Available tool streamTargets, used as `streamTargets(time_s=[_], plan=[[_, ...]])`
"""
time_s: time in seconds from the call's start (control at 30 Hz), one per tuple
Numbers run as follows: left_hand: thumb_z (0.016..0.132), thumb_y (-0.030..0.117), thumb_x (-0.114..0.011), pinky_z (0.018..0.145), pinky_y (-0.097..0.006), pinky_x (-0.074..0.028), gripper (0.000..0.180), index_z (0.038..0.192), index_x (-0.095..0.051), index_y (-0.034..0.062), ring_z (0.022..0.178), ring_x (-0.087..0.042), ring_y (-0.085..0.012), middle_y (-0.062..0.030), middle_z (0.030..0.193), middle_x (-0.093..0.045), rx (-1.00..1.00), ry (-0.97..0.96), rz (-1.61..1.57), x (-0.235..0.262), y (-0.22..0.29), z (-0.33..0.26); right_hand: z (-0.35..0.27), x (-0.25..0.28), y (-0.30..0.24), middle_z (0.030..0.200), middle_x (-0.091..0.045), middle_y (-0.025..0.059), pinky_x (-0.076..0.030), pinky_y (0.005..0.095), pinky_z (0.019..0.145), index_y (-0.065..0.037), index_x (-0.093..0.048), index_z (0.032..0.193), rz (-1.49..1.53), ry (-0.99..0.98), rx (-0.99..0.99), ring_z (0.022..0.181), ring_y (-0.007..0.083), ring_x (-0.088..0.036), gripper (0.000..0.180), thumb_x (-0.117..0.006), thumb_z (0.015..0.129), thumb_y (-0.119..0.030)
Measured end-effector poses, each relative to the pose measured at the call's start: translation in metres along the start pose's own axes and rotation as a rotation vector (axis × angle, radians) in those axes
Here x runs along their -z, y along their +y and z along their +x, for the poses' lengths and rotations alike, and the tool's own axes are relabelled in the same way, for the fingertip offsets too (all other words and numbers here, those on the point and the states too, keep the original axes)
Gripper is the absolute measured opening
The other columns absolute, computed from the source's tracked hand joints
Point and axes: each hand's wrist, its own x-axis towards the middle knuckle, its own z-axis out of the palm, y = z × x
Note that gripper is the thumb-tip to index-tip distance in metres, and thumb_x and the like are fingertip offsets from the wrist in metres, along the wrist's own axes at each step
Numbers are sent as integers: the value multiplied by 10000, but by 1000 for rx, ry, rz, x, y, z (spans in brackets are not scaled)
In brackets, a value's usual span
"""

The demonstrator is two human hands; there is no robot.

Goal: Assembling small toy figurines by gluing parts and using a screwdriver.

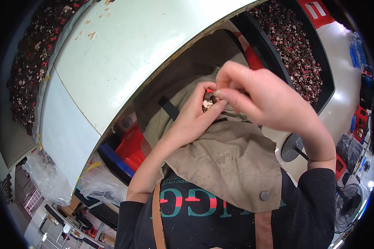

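A small dark brown figurine [207,101] with a beige face and a red bow-like piece on top rests in my left hand [193,114], whose thumb and fingers curl round it. Close beside it, my right hand [264,93] is raised with thumb and fingers pinched together; slight blur and the fingers hide what they grip, if anything. Both hands are over my lap, which a khaki apron [232,153] covers.
In front is a pale tabletop [124,50] with some beige scraps [91,35]. A heap of similar pieces [31,62] lies at far left. A black bin [329,70] full of them stands at right, near a red crate [316,14]. Clear plastic bags [50,176] hang lower left.
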Motion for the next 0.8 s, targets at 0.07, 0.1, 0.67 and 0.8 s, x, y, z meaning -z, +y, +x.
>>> streamTargets(time_s=[0.07,0.1,0.67,0.8], plan=[[892,201,-596,751,-300,-439,407,1243,-457,50,815,-537,-182,-98,955,-517,-282,133,496,2,0,0,-5,-4,-3,649,-574,106,-433,308,535,-23,-499,918,-19,4,55,574,246,-571,110,-577,873,-86],[876,197,-607,742,-330,-452,431,1268,-473,75,817,-554,-255,-130,935,-527,-238,177,498,1,0,-1,-7,-6,-4,661,-583,108,-439,313,540,-25,-500,917,-65,41,67,591,259,-583,116,-583,870,-91],[1015,412,-293,460,-198,-222,410,1106,-486,61,469,-216,-43,23,612,-395,136,-2,-637,16,30,-12,-33,10,-35,792,-516,35,-430,212,597,-3,-516,911,281,254,-26,642,87,-528,91,-566,837,-26],[1010,433,-284,453,-209,-217,430,1094,-500,71,457,-218,-44,44,576,-323,136,-111,-932,20,34,-10,-39,-3,-21,839,-586,69,-489,246,663,0,-567,939,254,249,84,717,140,-615,171,-673,813,-44]])
